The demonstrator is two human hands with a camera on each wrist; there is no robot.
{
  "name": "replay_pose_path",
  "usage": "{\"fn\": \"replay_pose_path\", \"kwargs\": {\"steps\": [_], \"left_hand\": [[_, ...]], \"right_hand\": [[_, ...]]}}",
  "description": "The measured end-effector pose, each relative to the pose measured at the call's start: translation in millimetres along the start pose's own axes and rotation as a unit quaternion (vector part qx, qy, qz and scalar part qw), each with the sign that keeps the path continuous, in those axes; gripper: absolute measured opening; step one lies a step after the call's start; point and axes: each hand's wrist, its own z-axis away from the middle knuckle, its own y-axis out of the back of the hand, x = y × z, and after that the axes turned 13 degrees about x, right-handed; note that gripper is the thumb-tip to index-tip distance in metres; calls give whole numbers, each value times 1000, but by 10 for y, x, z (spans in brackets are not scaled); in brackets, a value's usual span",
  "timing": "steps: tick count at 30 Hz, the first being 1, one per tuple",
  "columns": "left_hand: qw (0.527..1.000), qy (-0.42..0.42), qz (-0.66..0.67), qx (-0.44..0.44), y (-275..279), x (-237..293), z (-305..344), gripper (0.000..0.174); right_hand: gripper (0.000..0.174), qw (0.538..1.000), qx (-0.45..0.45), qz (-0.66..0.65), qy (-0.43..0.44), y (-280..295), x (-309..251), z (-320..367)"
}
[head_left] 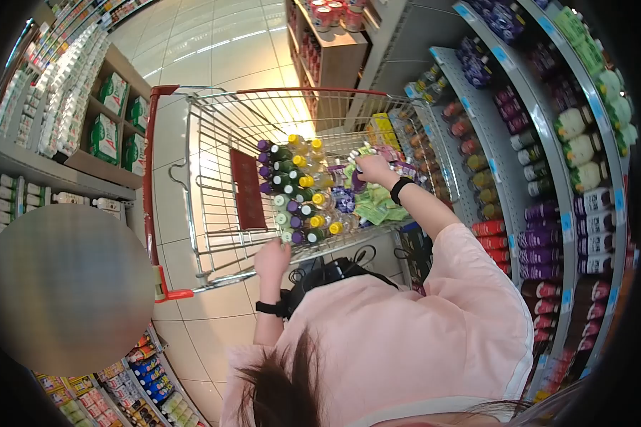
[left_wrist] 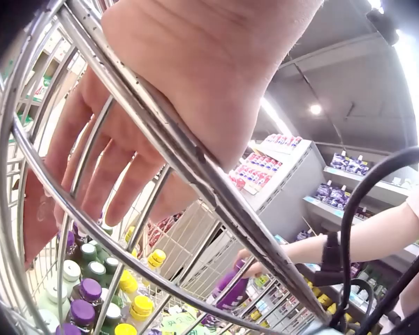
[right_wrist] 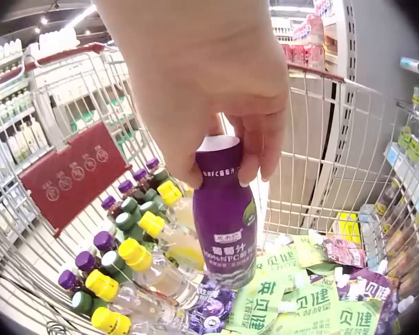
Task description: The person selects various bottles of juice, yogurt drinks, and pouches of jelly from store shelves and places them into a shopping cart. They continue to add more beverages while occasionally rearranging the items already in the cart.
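Note:
Over the shopping cart [head_left: 214, 242], my right hand [right_wrist: 209, 77] grips a purple grape juice bottle [right_wrist: 225, 209] by its neck. The bottle stands upright, its base close over green pouches [right_wrist: 300, 300] and a purple pouch [right_wrist: 213, 307]. Beside them are bottles with yellow caps [right_wrist: 136, 255], purple caps and green caps, grouped together in the cart. My left hand [left_wrist: 119, 153] rests across the cart's metal rim [left_wrist: 188, 153], its fingers reaching loosely down inside, above the bottle caps. Nothing is held in it.
Shelves with bottles and pouches [head_left: 541, 235] run along the right side. On the left stand a shelf of white bottles [head_left: 68, 85] and a carton of green packs [head_left: 110, 135]. A wooden display [head_left: 335, 57] with red cans stands beyond the cart. Tiled floor [head_left: 214, 43] shows ahead.

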Motion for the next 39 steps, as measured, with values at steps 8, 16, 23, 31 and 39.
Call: {"fn": "replay_pose_path", "kwargs": {"steps": [8,16,23,31,39], "left_hand": [[1000,-19,9,-8,56,27,-15,29],[999,-27,35,11,31,42,-46,26],[999,-13,21,-21,97,47,-41,28],[996,36,28,-81,71,38,-41,33],[986,36,23,-160,56,-27,-41,48]], "right_hand": [[37,978,149,-33,-142,-916,-25,-826],[36,964,117,-90,-221,-1650,-353,-1447],[43,945,64,-241,-212,-1647,-549,-1215],[23,941,-101,-320,-42,-1017,16,-381],[26,972,160,-81,-150,682,994,1559]]}}
